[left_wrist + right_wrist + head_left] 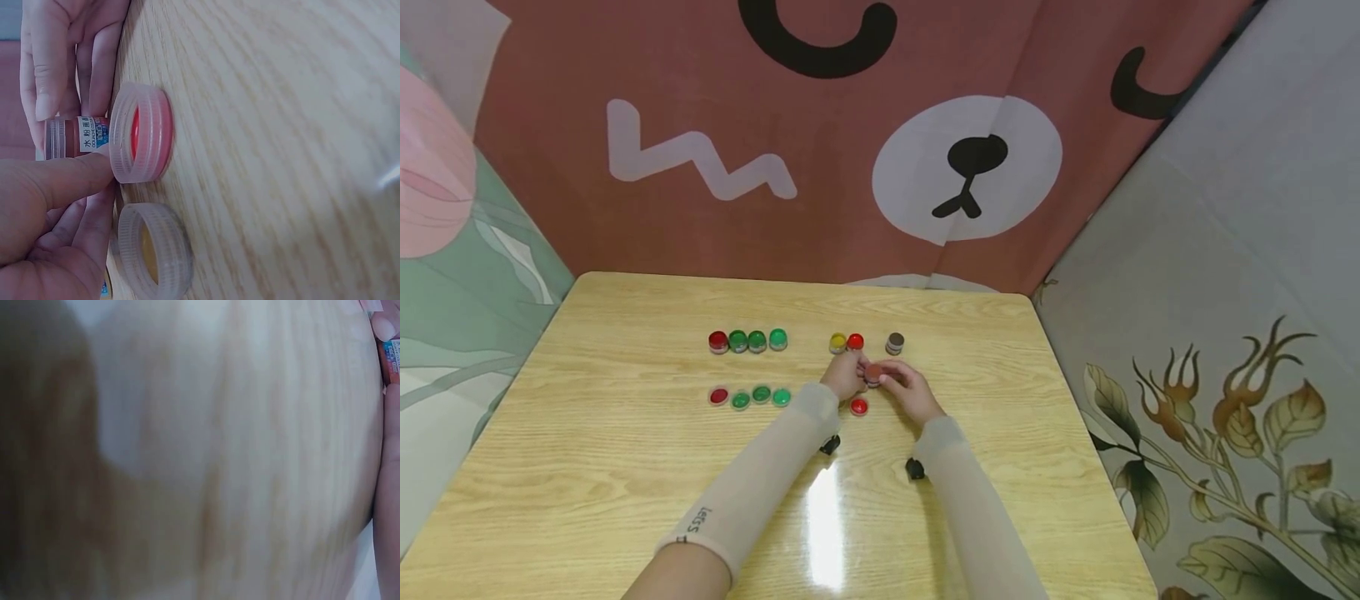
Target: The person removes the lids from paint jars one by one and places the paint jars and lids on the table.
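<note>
A small brownish-red gouache paint jar [873,375] with its ribbed clear cap on sits between both hands in the middle of the table. My left hand [844,375] pinches its labelled body from the left. On the other side, my right hand [910,390] grips it at the cap with thumb and fingers. The left wrist view shows the jar's label [92,134] close up, beside a loose red-smeared lid [142,134] and a yellowish lid [156,250]. At the right edge of the right wrist view, only part of the jar [392,362] shows.
Behind the hands stand a yellow jar [838,342], a red jar [855,341] and a grey-brown jar [895,342]. To the left, a red jar [718,342] and several green jars [757,341] form a row, with matching lids [762,393] in front. Curtains border the table [625,467].
</note>
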`<state>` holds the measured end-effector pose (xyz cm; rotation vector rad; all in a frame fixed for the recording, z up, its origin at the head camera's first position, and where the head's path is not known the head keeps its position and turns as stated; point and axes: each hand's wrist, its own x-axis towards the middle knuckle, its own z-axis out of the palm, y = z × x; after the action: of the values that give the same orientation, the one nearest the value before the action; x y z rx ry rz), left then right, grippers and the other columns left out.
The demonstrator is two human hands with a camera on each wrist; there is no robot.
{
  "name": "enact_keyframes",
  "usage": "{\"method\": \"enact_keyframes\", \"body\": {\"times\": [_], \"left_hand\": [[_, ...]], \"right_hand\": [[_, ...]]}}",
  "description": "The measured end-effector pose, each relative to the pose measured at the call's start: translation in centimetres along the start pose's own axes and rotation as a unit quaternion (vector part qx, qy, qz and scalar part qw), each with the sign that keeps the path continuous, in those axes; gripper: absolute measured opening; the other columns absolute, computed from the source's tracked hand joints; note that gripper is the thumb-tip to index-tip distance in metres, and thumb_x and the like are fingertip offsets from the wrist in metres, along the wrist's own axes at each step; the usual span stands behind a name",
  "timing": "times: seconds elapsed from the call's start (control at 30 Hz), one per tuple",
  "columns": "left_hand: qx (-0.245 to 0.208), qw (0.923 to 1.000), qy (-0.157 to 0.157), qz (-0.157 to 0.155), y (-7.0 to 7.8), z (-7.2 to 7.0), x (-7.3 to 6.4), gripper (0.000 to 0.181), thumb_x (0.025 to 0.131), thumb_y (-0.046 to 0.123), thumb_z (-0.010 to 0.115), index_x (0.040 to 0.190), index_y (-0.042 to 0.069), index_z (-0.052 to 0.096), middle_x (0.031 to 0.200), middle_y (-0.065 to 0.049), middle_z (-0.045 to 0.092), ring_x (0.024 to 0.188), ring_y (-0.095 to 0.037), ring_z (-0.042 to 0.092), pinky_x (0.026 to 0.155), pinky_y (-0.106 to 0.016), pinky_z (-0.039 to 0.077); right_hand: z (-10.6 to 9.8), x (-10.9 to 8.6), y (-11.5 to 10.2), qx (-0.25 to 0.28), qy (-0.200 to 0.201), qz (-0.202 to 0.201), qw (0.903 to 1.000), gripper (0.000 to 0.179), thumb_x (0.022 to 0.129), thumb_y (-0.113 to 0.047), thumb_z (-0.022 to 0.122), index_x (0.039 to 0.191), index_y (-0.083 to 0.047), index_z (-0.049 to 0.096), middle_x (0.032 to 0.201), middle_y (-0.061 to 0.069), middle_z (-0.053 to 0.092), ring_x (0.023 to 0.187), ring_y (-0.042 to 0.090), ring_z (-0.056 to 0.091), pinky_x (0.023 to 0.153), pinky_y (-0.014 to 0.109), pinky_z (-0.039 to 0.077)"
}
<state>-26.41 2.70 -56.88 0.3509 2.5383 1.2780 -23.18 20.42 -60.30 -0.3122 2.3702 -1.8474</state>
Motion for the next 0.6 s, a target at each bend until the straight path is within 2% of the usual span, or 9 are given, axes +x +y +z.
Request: {"method": "enact_keyframes", "body": {"times": [0.1,0.23,0.4,0.53,0.6], "left_hand": [[0.0,1.0,0.0,0.004,0.0,0.0,-0.1,0.03,0.079,-0.016,0.074,0.105,-0.004,0.066,0.097,-0.012,0.069,0.095,-0.024,0.065,0.087,-0.034,0.057],[-0.006,0.9999,0.001,0.009,0.1,0.0,-0.2,0.03,0.078,-0.016,0.075,0.104,-0.005,0.066,0.096,-0.013,0.069,0.093,-0.024,0.065,0.086,-0.032,0.057],[-0.005,1.0,0.002,0.004,0.1,0.0,-0.1,0.031,0.077,-0.018,0.074,0.105,-0.005,0.066,0.097,-0.013,0.069,0.093,-0.023,0.065,0.086,-0.032,0.057],[0.004,1.0,0.004,0.003,0.3,-0.1,-0.2,0.032,0.077,-0.018,0.074,0.104,-0.004,0.067,0.096,-0.012,0.068,0.092,-0.022,0.064,0.086,-0.033,0.057],[0.004,1.0,0.004,0.004,0.4,-0.1,-0.4,0.031,0.077,-0.018,0.074,0.104,-0.004,0.066,0.095,-0.012,0.068,0.091,-0.022,0.063,0.085,-0.033,0.057]], "right_hand": [[0.1,0.0,-0.2,-0.005,0.009,0.014,0.9999,0.034,0.104,-0.008,0.057,0.136,0.002,0.059,0.133,0.02,0.061,0.124,0.028,0.058,0.105,0.032,0.049],[0.2,0.1,-0.1,-0.018,0.024,0.026,0.9992,0.035,0.098,-0.01,0.066,0.131,-0.002,0.058,0.126,0.015,0.064,0.116,0.026,0.061,0.102,0.037,0.051],[0.2,0.1,0.1,-0.02,0.021,0.018,0.9994,0.03,0.099,-0.012,0.065,0.128,-0.005,0.062,0.125,0.012,0.065,0.115,0.026,0.061,0.103,0.041,0.05],[-0.1,-0.5,-1.9,0.001,-0.009,0.018,0.9998,0.032,0.103,-0.006,0.057,0.135,0.001,0.06,0.136,0.019,0.06,0.129,0.033,0.055,0.111,0.044,0.044],[-0.1,-0.8,-3.0,-0.001,-0.016,0.022,0.9996,0.035,0.103,-0.005,0.057,0.137,0.004,0.058,0.137,0.022,0.059,0.129,0.035,0.054,0.111,0.045,0.043]]}}
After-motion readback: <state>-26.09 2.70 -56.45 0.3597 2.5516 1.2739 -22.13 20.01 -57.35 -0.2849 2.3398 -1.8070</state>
